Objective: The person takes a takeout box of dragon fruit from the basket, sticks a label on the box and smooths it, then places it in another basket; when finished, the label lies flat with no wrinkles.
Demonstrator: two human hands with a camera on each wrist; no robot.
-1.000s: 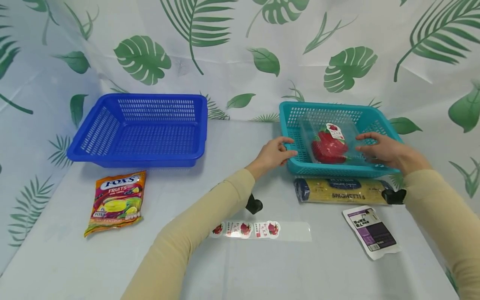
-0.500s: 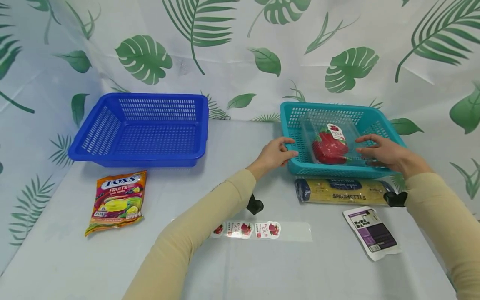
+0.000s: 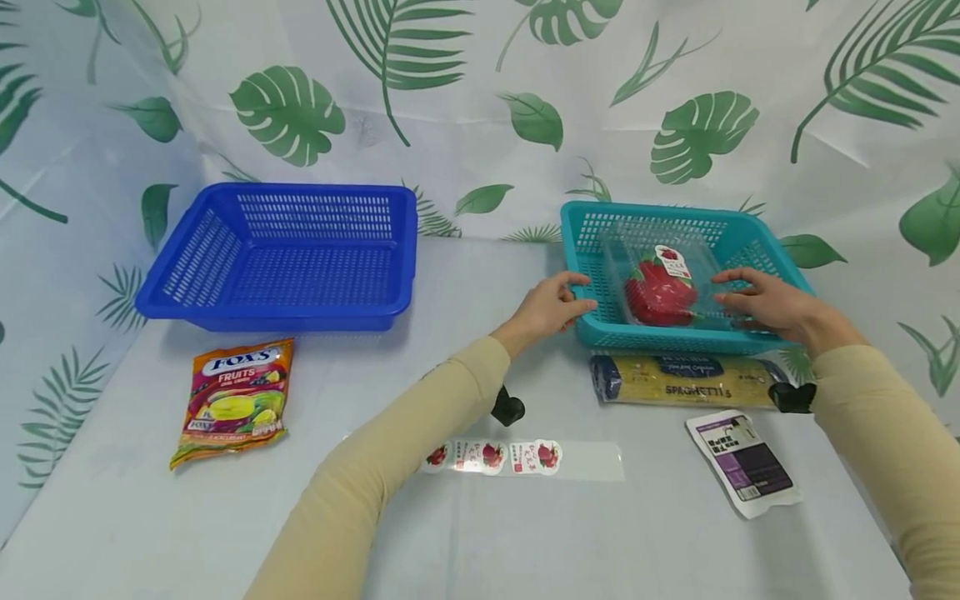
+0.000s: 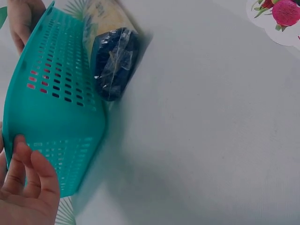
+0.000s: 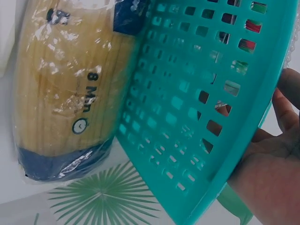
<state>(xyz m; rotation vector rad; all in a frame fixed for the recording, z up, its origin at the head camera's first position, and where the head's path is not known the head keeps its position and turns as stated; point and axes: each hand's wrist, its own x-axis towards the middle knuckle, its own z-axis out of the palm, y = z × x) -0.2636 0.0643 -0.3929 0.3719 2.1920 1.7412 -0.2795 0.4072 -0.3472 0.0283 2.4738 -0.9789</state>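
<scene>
In the head view my left hand (image 3: 546, 305) grips the left rim of a teal plastic basket (image 3: 675, 340), thumb and fingers at its edge. The left wrist view also has those curled fingers at the rim. My right hand (image 3: 772, 305) reaches over the basket's right front side, its fingers loosely bent and spread. Its fingertips are right at the right edge of a clear plastic box (image 3: 705, 250) lying in the basket. Inside the box are red fruits (image 3: 654, 296), and a white sticker (image 3: 672, 261) with a fruit picture is on its lid.
A spaghetti pack (image 3: 682, 381) lies along the basket's front, with a white and purple pouch (image 3: 742, 463) nearer me. A sticker strip (image 3: 588, 462) lies mid-table. At left are a blue basket (image 3: 300, 312) and a Fox's candy bag (image 3: 236, 400). A leaf-print cloth (image 3: 480, 108) hangs behind.
</scene>
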